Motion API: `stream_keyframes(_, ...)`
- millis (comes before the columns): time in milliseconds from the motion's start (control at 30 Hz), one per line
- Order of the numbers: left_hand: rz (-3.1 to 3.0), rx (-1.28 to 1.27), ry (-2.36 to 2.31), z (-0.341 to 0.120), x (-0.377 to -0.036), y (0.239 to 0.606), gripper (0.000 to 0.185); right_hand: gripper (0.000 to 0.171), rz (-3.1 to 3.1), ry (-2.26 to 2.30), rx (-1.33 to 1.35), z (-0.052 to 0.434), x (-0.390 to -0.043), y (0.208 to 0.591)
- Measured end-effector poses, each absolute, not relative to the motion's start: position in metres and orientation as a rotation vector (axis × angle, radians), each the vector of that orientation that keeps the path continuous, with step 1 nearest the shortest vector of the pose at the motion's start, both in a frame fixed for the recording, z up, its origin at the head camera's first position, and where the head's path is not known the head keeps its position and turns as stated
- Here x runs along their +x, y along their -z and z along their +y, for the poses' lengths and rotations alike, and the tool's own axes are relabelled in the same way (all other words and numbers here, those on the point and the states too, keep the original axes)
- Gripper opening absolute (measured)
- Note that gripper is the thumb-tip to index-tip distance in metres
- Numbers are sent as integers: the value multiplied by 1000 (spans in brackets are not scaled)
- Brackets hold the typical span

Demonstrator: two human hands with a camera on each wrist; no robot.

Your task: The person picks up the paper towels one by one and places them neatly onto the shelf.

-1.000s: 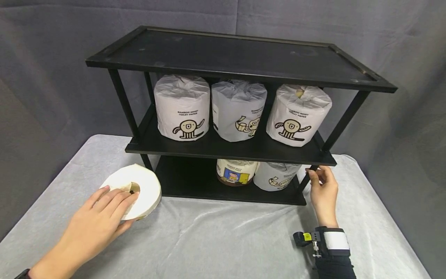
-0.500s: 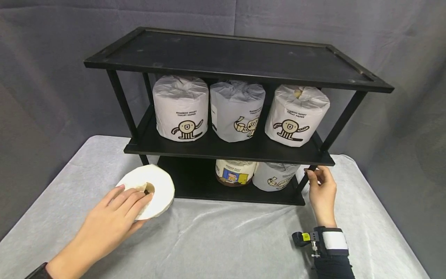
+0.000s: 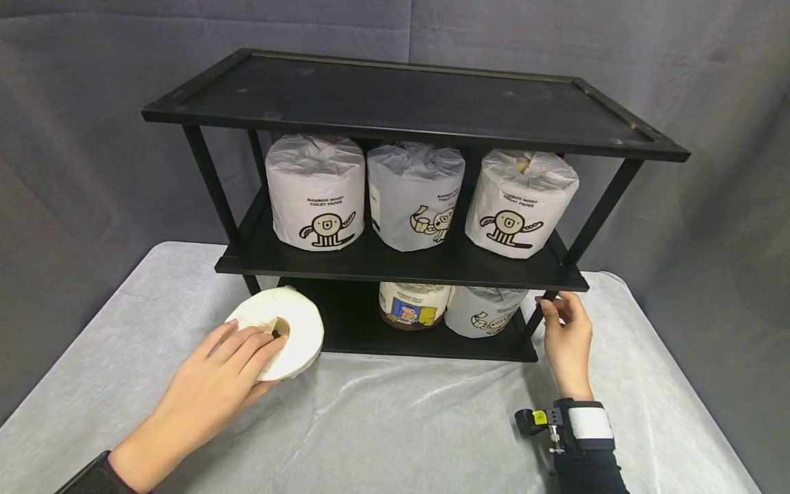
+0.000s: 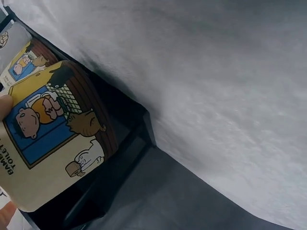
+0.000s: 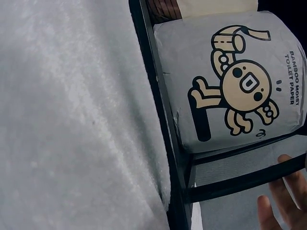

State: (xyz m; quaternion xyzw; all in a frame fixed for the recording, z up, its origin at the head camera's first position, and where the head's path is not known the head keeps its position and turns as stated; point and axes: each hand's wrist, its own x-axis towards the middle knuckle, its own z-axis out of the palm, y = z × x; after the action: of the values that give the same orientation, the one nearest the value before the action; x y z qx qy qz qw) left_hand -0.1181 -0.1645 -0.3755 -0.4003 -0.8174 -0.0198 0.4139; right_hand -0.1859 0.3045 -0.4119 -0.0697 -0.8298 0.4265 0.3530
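While the left hand (image 3: 210, 381) clasps the unwrapped roll (image 3: 285, 331) at lower left on the tabletop (image 3: 401, 425), the right hand's (image 3: 564, 339) fingers pinch the shelf leg (image 3: 535, 319).

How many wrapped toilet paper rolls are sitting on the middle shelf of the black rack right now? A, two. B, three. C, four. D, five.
B: the head view shows three wrapped rolls side by side on the middle shelf, left, centre and right.
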Motion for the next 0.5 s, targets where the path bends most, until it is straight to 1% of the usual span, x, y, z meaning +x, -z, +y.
stream_keyframes(167, -2081, -997, 52, -156, -126, 377, 41, 19, -2147, -1114, -176, 305, -186, 412)
stream_keyframes(500, -2146, -1003, 61, -132, -136, 378, 46, 18, -2128, -1108, -171, 304, -186, 412)
